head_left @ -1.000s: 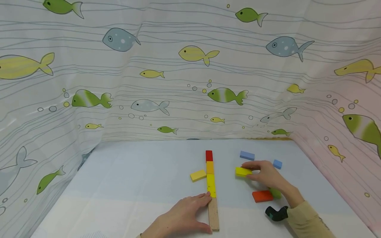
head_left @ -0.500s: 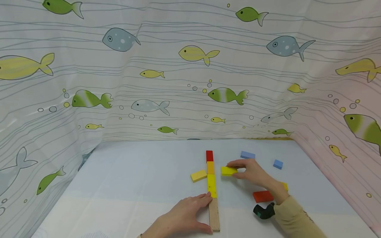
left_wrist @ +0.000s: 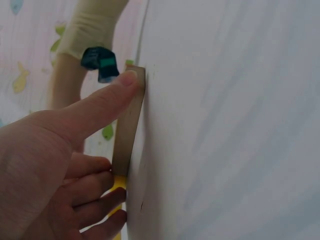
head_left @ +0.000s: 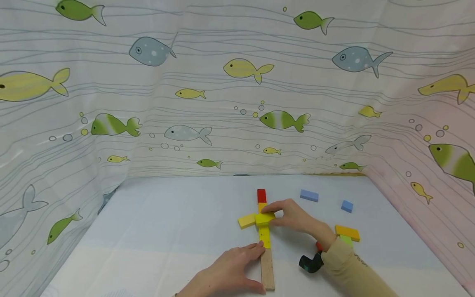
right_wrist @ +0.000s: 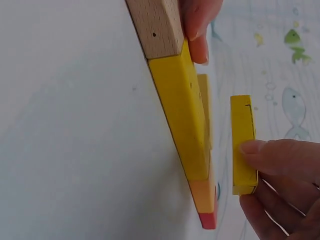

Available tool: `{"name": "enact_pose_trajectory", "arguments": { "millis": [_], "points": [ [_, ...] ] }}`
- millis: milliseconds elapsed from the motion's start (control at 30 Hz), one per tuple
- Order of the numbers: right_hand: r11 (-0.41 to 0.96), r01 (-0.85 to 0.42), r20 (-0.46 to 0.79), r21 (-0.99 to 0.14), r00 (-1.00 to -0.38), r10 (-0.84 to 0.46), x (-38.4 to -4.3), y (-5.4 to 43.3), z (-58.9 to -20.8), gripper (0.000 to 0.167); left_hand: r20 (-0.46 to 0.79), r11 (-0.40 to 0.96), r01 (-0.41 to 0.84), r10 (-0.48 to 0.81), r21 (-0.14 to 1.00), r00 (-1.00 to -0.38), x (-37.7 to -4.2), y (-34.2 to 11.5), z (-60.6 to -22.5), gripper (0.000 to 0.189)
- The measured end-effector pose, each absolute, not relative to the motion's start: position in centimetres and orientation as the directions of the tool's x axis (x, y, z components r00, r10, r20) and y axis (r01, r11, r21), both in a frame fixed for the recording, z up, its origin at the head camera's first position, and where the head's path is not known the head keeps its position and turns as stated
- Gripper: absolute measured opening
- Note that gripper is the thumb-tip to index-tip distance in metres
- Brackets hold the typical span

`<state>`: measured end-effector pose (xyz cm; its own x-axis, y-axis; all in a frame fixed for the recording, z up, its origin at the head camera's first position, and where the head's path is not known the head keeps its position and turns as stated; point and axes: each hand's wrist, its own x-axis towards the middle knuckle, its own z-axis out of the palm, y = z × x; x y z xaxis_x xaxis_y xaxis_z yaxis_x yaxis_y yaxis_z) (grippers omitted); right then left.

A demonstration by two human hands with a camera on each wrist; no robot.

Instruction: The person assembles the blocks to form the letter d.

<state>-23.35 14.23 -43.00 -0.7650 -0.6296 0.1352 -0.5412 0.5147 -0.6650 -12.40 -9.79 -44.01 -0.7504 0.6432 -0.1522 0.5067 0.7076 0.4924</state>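
Observation:
A line of blocks runs away from me in the head view: bare wooden block [head_left: 267, 270], yellow block [head_left: 264, 238], orange block [head_left: 261, 206], red block [head_left: 261, 196]. My left hand [head_left: 230, 268] rests along the wooden block, thumb at its near end and fingertips by the yellow joint. Between thumb and fingers, my right hand [head_left: 297, 218] pinches another yellow block [right_wrist: 243, 145]. It overlaps the line in the head view, and the right wrist view shows it raised apart from the line. A pale yellow block [head_left: 246, 221] lies at the line's left side.
Right of the line lie a long blue block [head_left: 309, 195] and a small blue block [head_left: 346, 206]. An orange-yellow block [head_left: 347, 233] and a green block [head_left: 346, 240] adjoin; a red piece is mostly hidden. Black wrist gear [head_left: 311, 262] juts from the right sleeve. Fish-print curtains [head_left: 222, 107] enclose the table.
My right hand has carried the pinched yellow block leftward from the right side to over the line. The left hand has stayed in place.

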Motion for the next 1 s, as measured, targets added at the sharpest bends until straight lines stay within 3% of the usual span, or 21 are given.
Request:
{"name": "enact_pose_trajectory", "arguments": {
  "millis": [433, 733, 1000],
  "points": [
    [0.516, -0.571, 0.073, -0.639, -0.713, -0.697, -24.0, 10.1, -43.3, 0.032, -0.206, 0.725, 0.435, 0.611, 0.535, -0.765, -12.1, -9.6, -43.9, 0.087],
    [0.530, -0.516, 0.059, -0.673, -0.751, -0.657, -23.9, 9.3, -43.3, 0.033, -0.207, 0.718, 0.432, 0.615, 0.546, -0.761, -12.1, -9.6, -43.9, 0.084],
    [0.546, -0.548, 0.068, -0.635, -0.743, -0.666, -23.8, 9.4, -43.7, 0.031, -0.191, 0.722, 0.451, 0.616, 0.525, -0.764, -12.1, -9.7, -43.8, 0.087]
  ]
}}
